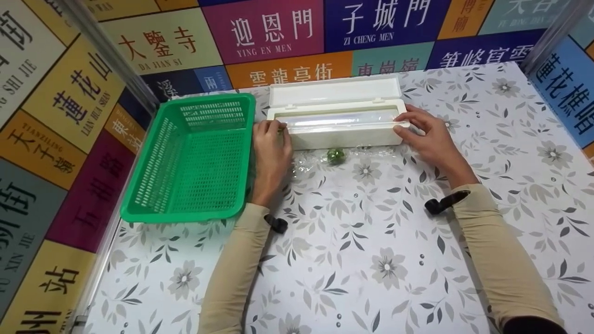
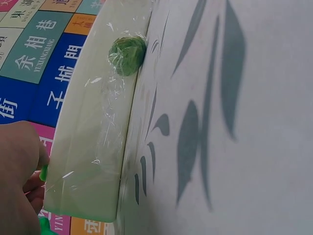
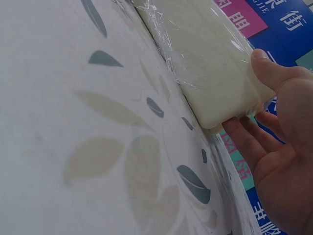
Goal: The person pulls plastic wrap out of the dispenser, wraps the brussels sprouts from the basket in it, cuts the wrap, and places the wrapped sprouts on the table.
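Observation:
A long off-white cling film box [image 1: 345,138] stands on the table with its lid [image 1: 335,93] raised behind it. Inside lies a roll of clear film [image 1: 341,119], and a strip of film hangs down over the front wall. My left hand [image 1: 271,148] is at the box's left front corner, fingers curled, pinching a small green tab [image 2: 44,172] at the edge. With thumb on the front and fingers behind and beneath, my right hand [image 1: 429,139] grips the right end. In front of the box sits a small round green thing [image 1: 336,156] under crinkled film.
A green plastic basket [image 1: 246,185] stands close to the left of my left hand. Behind the table rises a wall of colourful panels [image 1: 269,32] with printed characters. The table [image 1: 343,278] has a floral cover.

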Motion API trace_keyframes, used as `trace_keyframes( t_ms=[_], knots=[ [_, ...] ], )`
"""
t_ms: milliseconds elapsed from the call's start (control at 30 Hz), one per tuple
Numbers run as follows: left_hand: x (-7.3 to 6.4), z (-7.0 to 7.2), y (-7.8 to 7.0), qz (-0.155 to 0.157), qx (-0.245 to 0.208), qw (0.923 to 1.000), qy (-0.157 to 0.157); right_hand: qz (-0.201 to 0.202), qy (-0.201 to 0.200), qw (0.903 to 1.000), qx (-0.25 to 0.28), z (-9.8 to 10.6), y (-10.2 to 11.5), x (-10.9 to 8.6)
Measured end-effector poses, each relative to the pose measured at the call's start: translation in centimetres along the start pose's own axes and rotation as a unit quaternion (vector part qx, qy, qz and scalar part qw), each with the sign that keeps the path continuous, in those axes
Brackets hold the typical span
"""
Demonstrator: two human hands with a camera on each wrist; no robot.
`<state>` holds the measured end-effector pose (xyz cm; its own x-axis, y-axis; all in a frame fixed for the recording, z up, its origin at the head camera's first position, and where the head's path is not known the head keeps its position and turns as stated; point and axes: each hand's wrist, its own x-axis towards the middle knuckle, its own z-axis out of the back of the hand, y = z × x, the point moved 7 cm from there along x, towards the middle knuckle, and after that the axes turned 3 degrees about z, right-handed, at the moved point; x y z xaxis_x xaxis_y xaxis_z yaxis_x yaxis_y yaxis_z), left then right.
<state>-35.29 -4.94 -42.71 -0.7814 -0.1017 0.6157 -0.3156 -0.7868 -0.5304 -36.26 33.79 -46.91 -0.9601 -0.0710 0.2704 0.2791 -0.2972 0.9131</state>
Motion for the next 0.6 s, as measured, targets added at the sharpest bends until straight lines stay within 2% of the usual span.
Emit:
trace_keyframes(
  t_ms=[333, 600],
  knots=[
    [-0.04, 0.25, 0.34, 0.022, 0.005, 0.9998, 0.002, 0.002, -0.001, 0.9999, 0.011, -0.09, -0.05, -0.07],
    [-0.10, 0.19, 0.37, 0.026, 0.016, 0.9995, 0.003, 0.004, -0.001, 0.9999, 0.010, 0.06, -0.10, 0.01]
  ],
)
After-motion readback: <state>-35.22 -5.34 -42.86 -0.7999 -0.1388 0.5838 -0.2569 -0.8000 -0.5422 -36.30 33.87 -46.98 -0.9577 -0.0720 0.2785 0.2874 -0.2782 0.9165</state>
